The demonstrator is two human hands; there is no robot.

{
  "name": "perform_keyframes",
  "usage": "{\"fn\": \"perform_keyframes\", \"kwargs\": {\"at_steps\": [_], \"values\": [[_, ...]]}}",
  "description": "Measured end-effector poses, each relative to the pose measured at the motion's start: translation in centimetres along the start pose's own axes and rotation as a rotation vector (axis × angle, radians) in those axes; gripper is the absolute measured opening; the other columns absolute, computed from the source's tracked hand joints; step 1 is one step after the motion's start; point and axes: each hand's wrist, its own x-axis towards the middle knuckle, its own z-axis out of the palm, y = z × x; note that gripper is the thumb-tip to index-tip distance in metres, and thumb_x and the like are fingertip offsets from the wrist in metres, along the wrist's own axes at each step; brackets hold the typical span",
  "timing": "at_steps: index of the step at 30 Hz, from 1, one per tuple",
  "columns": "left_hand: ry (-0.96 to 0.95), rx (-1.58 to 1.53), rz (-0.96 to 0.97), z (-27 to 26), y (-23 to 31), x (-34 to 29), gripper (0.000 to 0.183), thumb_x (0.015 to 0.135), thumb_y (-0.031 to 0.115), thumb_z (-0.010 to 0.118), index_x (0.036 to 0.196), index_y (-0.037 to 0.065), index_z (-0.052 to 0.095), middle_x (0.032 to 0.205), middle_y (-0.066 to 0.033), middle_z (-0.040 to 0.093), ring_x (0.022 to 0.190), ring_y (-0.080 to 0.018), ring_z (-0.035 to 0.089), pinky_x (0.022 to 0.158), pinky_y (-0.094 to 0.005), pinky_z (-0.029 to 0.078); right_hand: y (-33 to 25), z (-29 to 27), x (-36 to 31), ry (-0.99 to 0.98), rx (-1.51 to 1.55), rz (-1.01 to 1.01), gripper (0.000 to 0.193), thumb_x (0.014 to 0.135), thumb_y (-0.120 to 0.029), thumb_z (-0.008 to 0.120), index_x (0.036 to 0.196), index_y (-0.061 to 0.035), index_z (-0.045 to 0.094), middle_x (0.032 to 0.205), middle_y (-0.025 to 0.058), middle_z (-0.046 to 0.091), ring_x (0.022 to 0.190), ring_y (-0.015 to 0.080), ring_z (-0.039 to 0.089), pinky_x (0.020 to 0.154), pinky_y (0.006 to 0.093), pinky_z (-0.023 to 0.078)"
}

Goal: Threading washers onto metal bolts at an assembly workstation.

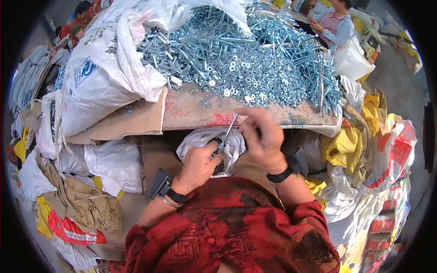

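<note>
My left hand (200, 164) is closed around the lower end of a slim metal bolt (231, 127), which slants up to the right. Small metal pieces show at its base between the fingers, too small to tell apart. My right hand (263, 136) hovers just right of the bolt, fingers bent and the index finger near the bolt's upper tip. It is smeared by motion, so whether it pinches anything is unclear. Beneath my hands, an open white plastic bag (186, 144) sits at my lap. Beyond them, loose washers and nuts (255, 77) lie heaped on the worktable (191, 109).
Long bolts (282, 41) pile up at the table's back and right. A full white woven sack (98, 95) leans over cardboard (145, 116) at left. Yellow sacks (343, 145) and other bags crowd both sides. Another person (334, 25) sits at the far right.
</note>
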Motion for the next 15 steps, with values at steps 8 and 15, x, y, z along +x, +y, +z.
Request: {"fn": "perform_keyframes", "kwargs": {"at_steps": [8, 15], "values": [[-0.206, -0.19, -0.039, -2.0, -0.2, 1.2, 0.016, 0.085, 0.01, 0.073, 0.09, -0.003, 0.065, 0.069, -0.0087, 0.058, 0.066, -0.0118, 0.048, 0.064, -0.0295, 0.045, 3.1, 1.8, -0.8, -0.496, 0.726, 0.471, 0.032, 0.088, -0.023, 0.072, 0.111, -0.0005, 0.067, 0.097, 0.0031, 0.064, 0.087, 0.0099, 0.06, 0.071, 0.0253, 0.048], [0.311, -0.172, 0.024, -0.7, -0.2, 1.0, 0.012, 0.088, 0.011, 0.07, 0.09, 0.0, 0.065, 0.063, -0.0037, 0.056, 0.057, -0.0108, 0.049, 0.054, -0.0282, 0.042, 1.1, 6.8, -0.3, -0.34, 0.75, 0.22, 0.048, 0.097, -0.038, 0.06, 0.121, 0.0032, 0.064, 0.125, 0.0166, 0.061, 0.117, 0.0251, 0.057, 0.103, 0.0385, 0.041]]}}
